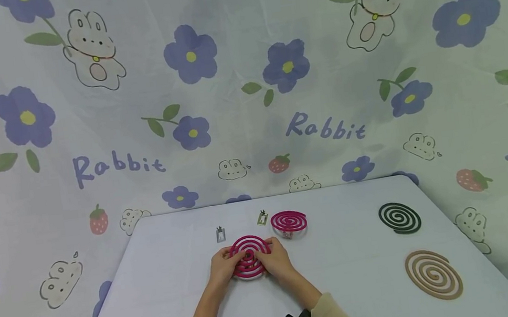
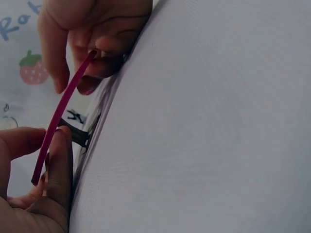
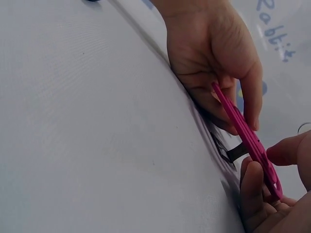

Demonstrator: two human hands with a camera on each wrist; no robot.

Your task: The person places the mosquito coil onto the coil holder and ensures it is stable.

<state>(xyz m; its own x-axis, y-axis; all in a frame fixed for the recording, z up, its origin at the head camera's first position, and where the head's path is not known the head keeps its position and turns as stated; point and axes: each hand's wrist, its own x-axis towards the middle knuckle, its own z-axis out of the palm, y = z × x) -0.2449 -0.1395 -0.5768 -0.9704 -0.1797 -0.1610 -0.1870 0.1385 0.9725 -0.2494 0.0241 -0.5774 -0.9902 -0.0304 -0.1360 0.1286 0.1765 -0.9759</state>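
Note:
Both hands hold a magenta mosquito coil [image 1: 249,275] in front of the body, its spiral facing up. The left hand [image 1: 222,266] pinches the left side, with the thumb reaching toward the center. The right hand [image 1: 278,257] pinches the right side in the same way. In the left wrist view the coil [image 2: 62,107] shows edge-on and tilted. Beneath its middle, close over the white table, is a small dark metal stand [image 2: 75,133], also visible in the right wrist view under the coil [image 3: 248,133]. Fingers hide parts of the coil's rim.
Another magenta coil [image 1: 288,221] sits raised on a small stand [image 1: 288,235] behind the right hand. Two small metal stands lie farther back, one silvery [image 1: 220,234] and one yellowish [image 1: 262,217]. At right on the white table [image 1: 347,295] lie a dark green coil [image 1: 400,218] and a tan coil [image 1: 434,275].

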